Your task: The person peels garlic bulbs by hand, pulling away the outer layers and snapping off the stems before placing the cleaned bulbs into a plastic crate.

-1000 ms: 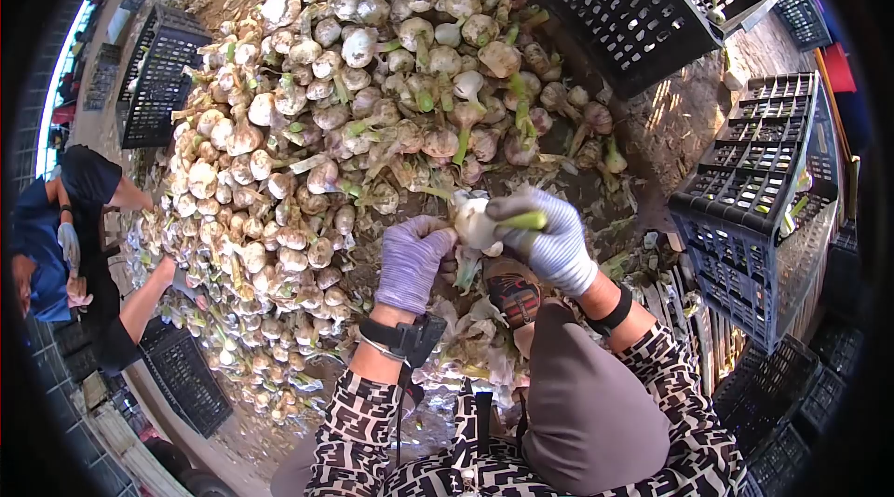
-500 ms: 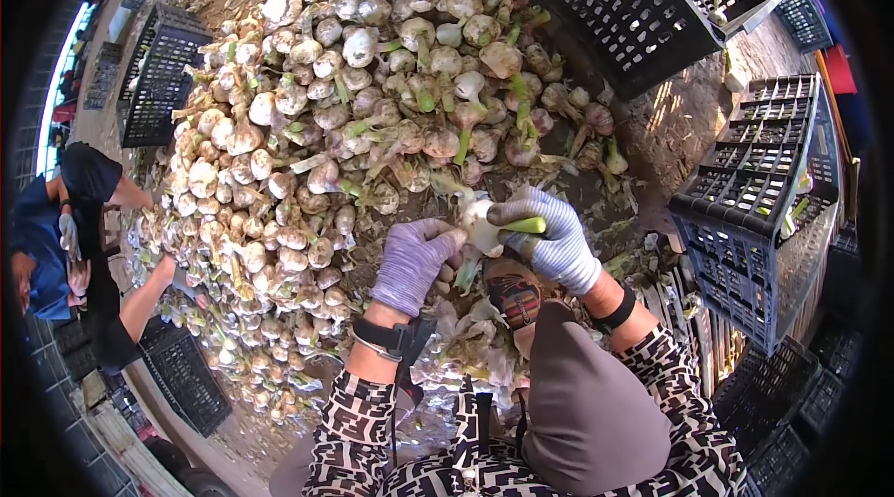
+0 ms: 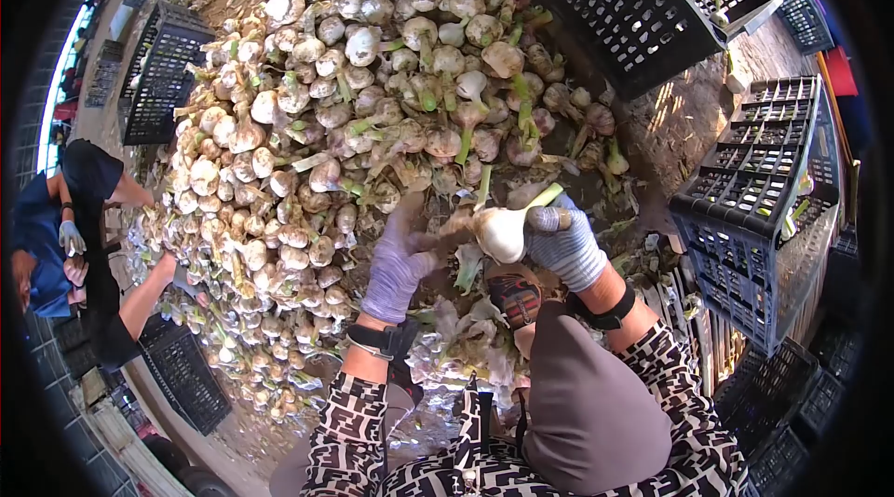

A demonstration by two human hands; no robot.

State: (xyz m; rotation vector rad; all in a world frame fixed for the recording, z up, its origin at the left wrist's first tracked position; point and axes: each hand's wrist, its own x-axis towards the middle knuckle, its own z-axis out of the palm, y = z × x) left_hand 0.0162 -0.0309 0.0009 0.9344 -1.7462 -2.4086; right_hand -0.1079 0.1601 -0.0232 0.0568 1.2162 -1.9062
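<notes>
A peeled white garlic bulb (image 3: 503,235) with a short green stem is gripped by its stem side in my right hand (image 3: 565,241), which wears a grey-striped glove. My left hand (image 3: 400,259), in a purple glove, is beside the bulb on its left, its fingers smeared by motion. Brownish, blurred skin shows between that hand and the bulb. Ahead of both hands spreads a large heap of unpeeled garlic (image 3: 307,115). Loose peeled-off skins (image 3: 466,334) lie below, around my sandalled foot (image 3: 515,299).
A black plastic crate (image 3: 619,17) stands beyond the heap at upper right. Nearer on the right is another crate (image 3: 745,208), with green stems showing. At far left, a co-worker (image 3: 70,236) in dark clothes and gloves sits by the heap, near a black crate (image 3: 186,376).
My left hand has pulled away leftward from the bulb, with skin trailing. The bulb has turned in my right hand, its clean white side now showing and its stem pointing up.
</notes>
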